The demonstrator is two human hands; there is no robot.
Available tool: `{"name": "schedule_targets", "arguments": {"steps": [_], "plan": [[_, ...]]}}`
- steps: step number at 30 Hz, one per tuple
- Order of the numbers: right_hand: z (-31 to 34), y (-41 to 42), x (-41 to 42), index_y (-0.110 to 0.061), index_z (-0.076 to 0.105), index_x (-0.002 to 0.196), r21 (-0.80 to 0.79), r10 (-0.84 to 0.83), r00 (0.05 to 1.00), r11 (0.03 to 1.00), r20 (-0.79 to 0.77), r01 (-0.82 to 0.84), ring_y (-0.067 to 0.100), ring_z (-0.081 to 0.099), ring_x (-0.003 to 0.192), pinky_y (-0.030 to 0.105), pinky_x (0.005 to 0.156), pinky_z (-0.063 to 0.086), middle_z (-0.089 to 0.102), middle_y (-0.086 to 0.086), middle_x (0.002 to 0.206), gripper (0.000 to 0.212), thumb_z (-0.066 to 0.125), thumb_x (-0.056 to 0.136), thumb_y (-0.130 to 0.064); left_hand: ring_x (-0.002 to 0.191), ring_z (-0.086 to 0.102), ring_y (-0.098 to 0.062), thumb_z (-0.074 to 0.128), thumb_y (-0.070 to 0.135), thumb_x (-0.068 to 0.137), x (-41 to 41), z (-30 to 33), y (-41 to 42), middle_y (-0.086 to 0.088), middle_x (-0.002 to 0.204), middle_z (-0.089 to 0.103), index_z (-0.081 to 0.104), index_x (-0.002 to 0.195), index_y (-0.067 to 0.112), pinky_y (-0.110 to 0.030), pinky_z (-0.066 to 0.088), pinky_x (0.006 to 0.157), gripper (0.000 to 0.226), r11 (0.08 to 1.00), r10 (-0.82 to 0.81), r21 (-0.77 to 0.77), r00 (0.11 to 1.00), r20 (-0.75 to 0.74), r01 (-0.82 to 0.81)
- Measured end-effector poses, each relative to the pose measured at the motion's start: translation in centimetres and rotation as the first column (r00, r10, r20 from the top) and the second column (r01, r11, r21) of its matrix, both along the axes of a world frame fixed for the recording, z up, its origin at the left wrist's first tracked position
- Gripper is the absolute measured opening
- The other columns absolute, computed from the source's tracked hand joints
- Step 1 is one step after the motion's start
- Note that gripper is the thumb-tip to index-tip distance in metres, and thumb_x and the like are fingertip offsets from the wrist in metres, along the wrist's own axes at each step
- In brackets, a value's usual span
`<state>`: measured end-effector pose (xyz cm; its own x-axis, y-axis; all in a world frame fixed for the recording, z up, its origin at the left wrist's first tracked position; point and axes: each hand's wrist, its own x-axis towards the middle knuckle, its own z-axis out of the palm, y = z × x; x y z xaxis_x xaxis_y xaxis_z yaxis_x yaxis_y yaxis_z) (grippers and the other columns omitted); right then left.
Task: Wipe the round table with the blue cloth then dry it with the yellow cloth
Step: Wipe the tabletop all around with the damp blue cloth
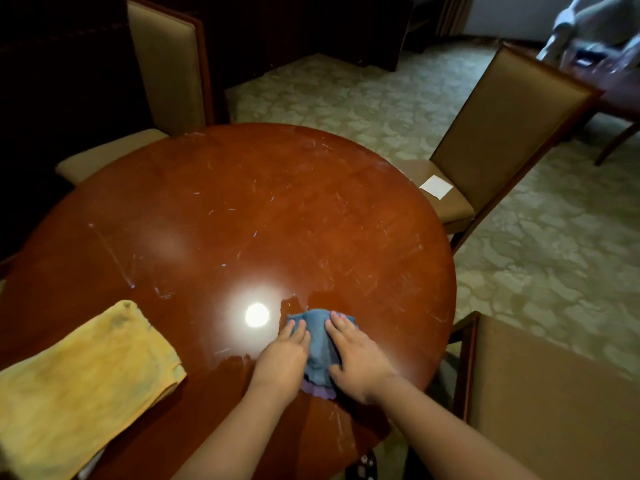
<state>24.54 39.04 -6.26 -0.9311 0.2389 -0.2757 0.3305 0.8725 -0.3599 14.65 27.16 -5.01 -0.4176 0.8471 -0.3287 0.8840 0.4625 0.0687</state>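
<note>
Both hands press flat on the blue cloth (pixel 318 344) near the near edge of the round table (pixel 242 209), the left hand (pixel 282 358) on the cloth's left side and the right hand (pixel 356 358) on its right, fingers straight and pointing away from the person. The yellow cloth (pixel 79 382) lies folded on the table well to the left of the hands, apart from the blue one, and a bright round light reflection (pixel 257 314) shines on the scratched tabletop just left of the blue cloth. Padded chairs stand around the table, and the far right chair (pixel 491 133) has a white paper square (pixel 436 187) on its seat.
</note>
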Motion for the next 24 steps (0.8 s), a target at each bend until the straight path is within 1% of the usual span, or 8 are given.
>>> {"name": "schedule_targets", "arguments": {"steps": [2, 4, 6, 11, 14, 17, 20, 24], "plan": [[-0.1, 1.0, -0.9, -0.009, 0.007, 0.153, 0.025, 0.003, 1.0, 1.0, 0.007, -0.003, 0.016, -0.004, 0.147, 0.021, 0.112, -0.008, -0.004, 0.007, 0.16, 0.08, 0.039, 0.083, -0.032, 0.147, 0.004, -0.023, 0.047, 0.016, 0.096, -0.5, 0.2, 0.7, -0.01, 0.16, 0.005, 0.011, 0.151, 0.006, -0.024, 0.006, 0.115, 0.067, 1.0, -0.001, 0.012, 1.0, -0.008, 0.001], [-0.2, 2.3, -2.8, -0.01, 0.009, 0.152, 0.038, -0.018, 1.0, 0.999, 0.017, 0.018, 0.016, -0.002, 0.147, 0.023, 0.114, -0.004, -0.003, 0.006, 0.16, 0.075, 0.045, 0.088, -0.024, 0.147, 0.006, -0.022, 0.059, 0.026, 0.09, -1.5, 0.3, 2.2, -0.008, 0.16, 0.008, 0.015, 0.151, 0.008, -0.023, 0.008, 0.114, 0.077, 0.999, 0.039, 0.015, 0.999, 0.016, -0.04], [-0.3, 3.1, -4.3, -0.011, 0.011, 0.152, 0.031, -0.053, 0.998, 0.998, 0.024, 0.052, 0.016, 0.0, 0.147, 0.026, 0.117, 0.001, -0.002, 0.004, 0.16, 0.075, 0.048, 0.088, -0.017, 0.147, 0.008, -0.023, 0.063, 0.024, 0.087, -2.1, 0.5, 3.2, -0.007, 0.159, 0.01, 0.018, 0.15, 0.009, -0.024, 0.011, 0.114, 0.079, 0.997, 0.078, -0.013, 0.996, 0.03, -0.078], [0.3, 1.0, -0.2, -0.009, 0.009, 0.152, 0.001, -0.103, 0.995, 0.995, 0.017, 0.103, 0.016, -0.003, 0.147, 0.024, 0.115, -0.002, -0.004, 0.007, 0.16, 0.075, 0.047, 0.089, -0.017, 0.146, 0.009, -0.023, 0.05, 0.009, 0.093, 0.7, 0.6, 1.8, -0.01, 0.159, 0.008, 0.016, 0.15, 0.005, -0.027, 0.017, 0.113, 0.066, 1.0, -0.002, -0.01, 1.0, 0.009, 0.002], [0.3, -0.5, 3.6, -0.009, 0.009, 0.152, -0.017, -0.108, 0.994, 0.994, -0.023, 0.107, 0.016, -0.003, 0.147, 0.02, 0.112, -0.006, -0.003, 0.007, 0.16, 0.075, 0.048, 0.089, -0.02, 0.146, 0.007, -0.024, 0.042, 0.006, 0.095, 3.4, 0.5, 0.3, -0.011, 0.159, 0.008, 0.013, 0.151, 0.005, -0.025, 0.01, 0.115, 0.062, 0.995, -0.101, 0.013, 0.995, 0.003, 0.101], [0.2, -0.4, 4.1, -0.011, 0.008, 0.153, 0.02, -0.121, 0.993, 0.992, -0.009, 0.121, 0.014, -0.003, 0.146, 0.017, 0.109, -0.007, -0.004, 0.005, 0.16, 0.077, 0.049, 0.089, -0.026, 0.147, 0.006, -0.023, 0.045, 0.009, 0.095, 3.2, 0.3, 0.4, -0.01, 0.16, 0.007, 0.011, 0.151, 0.007, -0.025, 0.008, 0.115, 0.066, 0.993, -0.118, 0.019, 0.993, 0.007, 0.117], [0.0, 0.1, 2.7, -0.011, 0.007, 0.153, 0.043, -0.151, 0.988, 0.988, 0.015, 0.151, 0.015, -0.002, 0.146, 0.021, 0.114, -0.003, -0.004, 0.006, 0.16, 0.077, 0.049, 0.09, -0.025, 0.147, 0.008, -0.023, 0.051, 0.012, 0.093, 2.4, 0.4, 1.1, -0.008, 0.16, 0.007, 0.013, 0.152, 0.008, -0.024, 0.009, 0.114, 0.07, 0.995, -0.096, 0.018, 0.995, 0.036, 0.095], [0.1, -2.5, 5.7, -0.01, 0.003, 0.153, 0.009, -0.21, 0.978, 0.978, 0.016, 0.21, 0.015, -0.005, 0.146, 0.025, 0.116, -0.002, -0.007, 0.006, 0.16, 0.078, 0.048, 0.09, -0.028, 0.147, 0.008, -0.025, 0.044, 0.007, 0.095, 4.8, 0.9, -0.6, -0.01, 0.16, 0.006, 0.012, 0.152, 0.007, -0.026, 0.01, 0.115, 0.065, 0.988, -0.151, -0.003, 0.988, 0.035, 0.151]]}}
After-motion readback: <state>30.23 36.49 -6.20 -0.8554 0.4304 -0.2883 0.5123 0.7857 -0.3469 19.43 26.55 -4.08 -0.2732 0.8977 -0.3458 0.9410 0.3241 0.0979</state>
